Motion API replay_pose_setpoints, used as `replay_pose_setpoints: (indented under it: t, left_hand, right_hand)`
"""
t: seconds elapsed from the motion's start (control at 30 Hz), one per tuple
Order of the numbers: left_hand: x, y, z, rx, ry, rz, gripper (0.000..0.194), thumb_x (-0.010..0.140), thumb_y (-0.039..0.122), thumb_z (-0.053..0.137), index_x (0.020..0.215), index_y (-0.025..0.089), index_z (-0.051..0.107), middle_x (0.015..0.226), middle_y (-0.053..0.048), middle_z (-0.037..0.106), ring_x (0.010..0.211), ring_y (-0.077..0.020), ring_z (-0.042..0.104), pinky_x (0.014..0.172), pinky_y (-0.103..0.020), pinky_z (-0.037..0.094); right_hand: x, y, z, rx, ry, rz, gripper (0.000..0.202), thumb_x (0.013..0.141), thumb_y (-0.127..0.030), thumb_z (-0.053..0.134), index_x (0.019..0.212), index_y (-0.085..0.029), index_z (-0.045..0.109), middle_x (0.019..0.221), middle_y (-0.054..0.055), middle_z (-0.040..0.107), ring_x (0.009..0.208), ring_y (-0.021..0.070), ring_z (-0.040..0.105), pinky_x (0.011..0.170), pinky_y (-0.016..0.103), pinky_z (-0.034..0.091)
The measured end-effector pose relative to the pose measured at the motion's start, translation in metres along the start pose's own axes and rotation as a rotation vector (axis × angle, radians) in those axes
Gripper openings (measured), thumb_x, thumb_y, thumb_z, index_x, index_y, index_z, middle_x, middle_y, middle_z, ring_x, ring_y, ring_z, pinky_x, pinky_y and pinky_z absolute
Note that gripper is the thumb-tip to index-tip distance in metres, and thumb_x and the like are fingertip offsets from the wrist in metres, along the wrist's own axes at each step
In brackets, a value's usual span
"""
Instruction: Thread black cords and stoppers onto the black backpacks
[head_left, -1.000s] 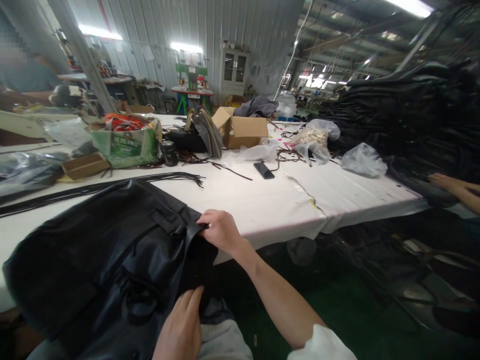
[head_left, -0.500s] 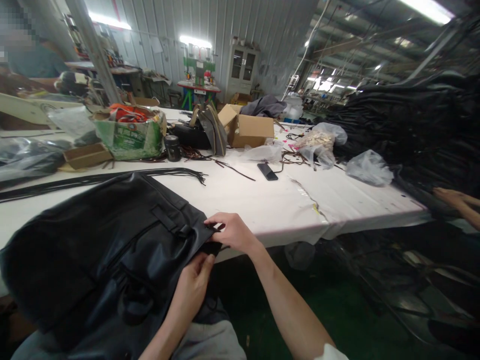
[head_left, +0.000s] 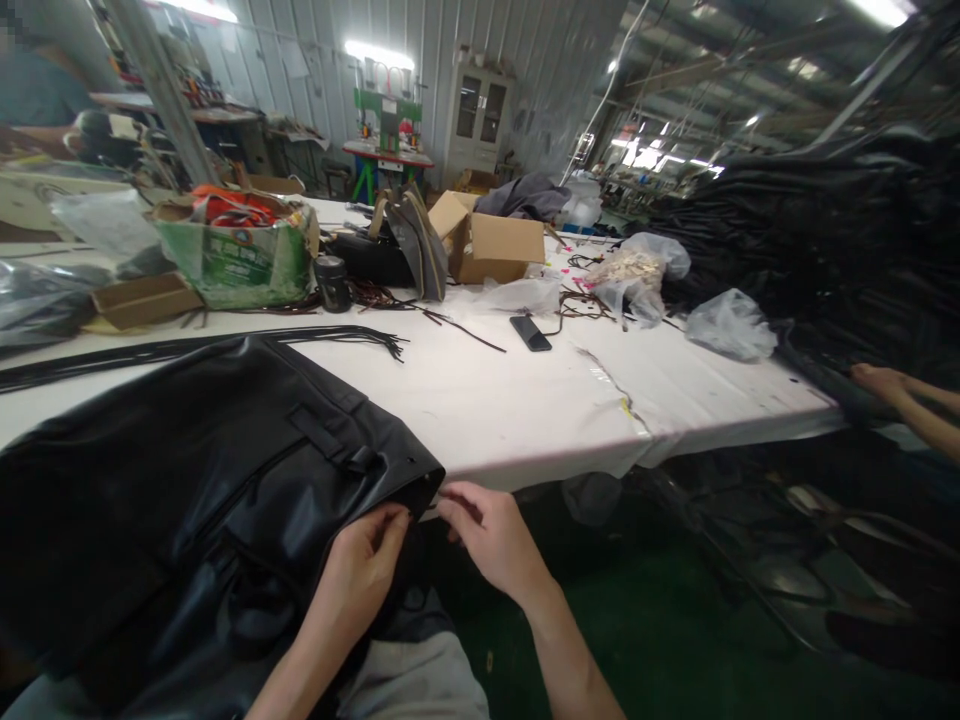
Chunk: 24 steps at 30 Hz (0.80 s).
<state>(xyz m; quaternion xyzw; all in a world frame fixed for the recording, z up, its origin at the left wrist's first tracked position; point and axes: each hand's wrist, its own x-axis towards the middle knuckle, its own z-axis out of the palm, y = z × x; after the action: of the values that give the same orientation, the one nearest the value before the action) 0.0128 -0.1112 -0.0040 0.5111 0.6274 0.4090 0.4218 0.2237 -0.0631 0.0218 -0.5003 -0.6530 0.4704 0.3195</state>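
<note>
A large black leather-like bag (head_left: pixel 202 450) lies over my lap and the table's near edge, its open rim toward the right. A small hole shows near the rim's corner, and a strap loop and a zip line run across its side. My left hand (head_left: pixel 364 560) is closed on the bag's lower rim, thumb outside and fingertips partly hidden. Just right of the rim's corner, my right hand (head_left: pixel 491 535) has thumb and fingers pinched together. What it pinches, if anything, is too small to make out.
On the white table (head_left: pixel 480 400) lie black cords (head_left: pixel 322 345), a phone (head_left: pixel 530 333), a dark jar (head_left: pixel 332 284), a green bag (head_left: pixel 232 260), a cardboard box (head_left: pixel 499 250) and plastic bags (head_left: pixel 731 325). Another person's hand (head_left: pixel 881 380) is at the right, beside piled black material (head_left: pixel 810 230).
My right hand has come off the bag's rim corner and moved down and right. The left hand still grips the rim, slightly farther left. The view has shifted a little.
</note>
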Motion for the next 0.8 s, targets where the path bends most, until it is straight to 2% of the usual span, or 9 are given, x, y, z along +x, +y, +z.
replay_pose_setpoints:
  t: [0.07,0.17,0.23,0.33,0.43,0.53,0.6,0.67,0.8]
  left_hand:
    - [0.001,0.004,0.001,0.004,0.007,0.002,0.045,0.102,0.055,0.065,0.113,0.016,0.083,0.102,-0.009,0.081,0.096,-0.0278,0.075,0.088,-0.033,0.054]
    - [0.001,0.008,0.002,-0.019,-0.017,-0.004,0.048,0.103,0.057,0.064,0.119,0.015,0.083,0.094,-0.008,0.080,0.090,-0.0275,0.075,0.084,-0.033,0.057]
    - [0.001,0.008,0.001,-0.036,-0.041,-0.005,0.051,0.103,0.059,0.064,0.124,0.016,0.082,0.097,-0.009,0.081,0.094,-0.0284,0.077,0.086,-0.034,0.059]
    - [0.004,0.003,0.000,0.007,-0.028,0.041,0.044,0.103,0.055,0.065,0.119,0.019,0.085,0.115,-0.010,0.083,0.110,-0.0301,0.078,0.102,-0.037,0.058]
    - [0.006,-0.005,-0.001,0.095,0.031,0.068,0.039,0.105,0.052,0.063,0.112,0.021,0.086,0.119,-0.010,0.084,0.111,-0.0299,0.078,0.103,-0.038,0.057]
    - [0.009,-0.008,0.003,0.241,0.110,0.114,0.038,0.109,0.047,0.057,0.110,0.021,0.085,0.113,-0.009,0.085,0.107,-0.0299,0.080,0.098,-0.039,0.059]
    - [0.012,-0.006,0.010,0.337,0.120,0.161,0.037,0.111,0.040,0.052,0.110,0.021,0.084,0.114,-0.010,0.084,0.107,-0.0318,0.080,0.100,-0.042,0.059]
    - [0.017,-0.003,0.019,0.386,0.110,0.193,0.038,0.112,0.036,0.049,0.114,0.020,0.083,0.121,-0.013,0.083,0.113,-0.0354,0.079,0.107,-0.048,0.058]
    - [0.026,0.000,0.029,0.531,0.177,0.326,0.039,0.114,0.033,0.047,0.125,0.016,0.081,0.132,-0.020,0.079,0.126,-0.0384,0.075,0.118,-0.052,0.053]
  right_hand:
    - [-0.003,0.002,0.003,0.041,-0.074,-0.072,0.023,0.107,-0.027,0.070,0.123,-0.028,0.086,0.093,0.000,0.081,0.072,0.0184,0.073,0.070,0.030,0.053]
    - [0.000,0.006,0.010,-0.025,-0.026,-0.179,0.028,0.107,-0.017,0.068,0.118,-0.032,0.089,0.089,0.000,0.080,0.076,0.0194,0.073,0.072,0.031,0.051]
    - [0.003,0.008,0.016,-0.078,0.005,-0.215,0.029,0.107,-0.016,0.069,0.119,-0.033,0.089,0.095,0.001,0.081,0.083,0.0213,0.075,0.076,0.032,0.050]
    - [0.008,0.008,0.024,-0.120,0.019,-0.245,0.028,0.106,-0.015,0.071,0.120,-0.032,0.088,0.105,0.003,0.083,0.094,0.0233,0.078,0.082,0.033,0.051]
    - [0.013,0.010,0.026,-0.094,0.032,-0.229,0.016,0.104,-0.019,0.077,0.106,-0.029,0.088,0.100,0.002,0.083,0.092,0.0221,0.078,0.080,0.031,0.051]
    - [0.024,0.018,0.020,-0.063,0.198,-0.157,0.004,0.098,-0.027,0.086,0.099,-0.024,0.084,0.090,0.002,0.080,0.077,0.0199,0.072,0.073,0.031,0.051]
    - [0.033,0.024,0.015,-0.086,0.286,-0.138,0.023,0.095,-0.026,0.087,0.118,-0.021,0.082,0.100,0.005,0.080,0.079,0.0200,0.072,0.075,0.031,0.054]
    - [0.042,0.027,0.011,-0.147,0.248,-0.165,0.032,0.097,-0.020,0.083,0.128,-0.020,0.080,0.110,0.008,0.080,0.088,0.0213,0.073,0.081,0.032,0.055]
    - [0.049,0.021,0.010,-0.190,0.162,-0.207,0.017,0.103,-0.015,0.070,0.107,-0.022,0.085,0.100,0.007,0.079,0.091,0.0220,0.073,0.081,0.032,0.053]
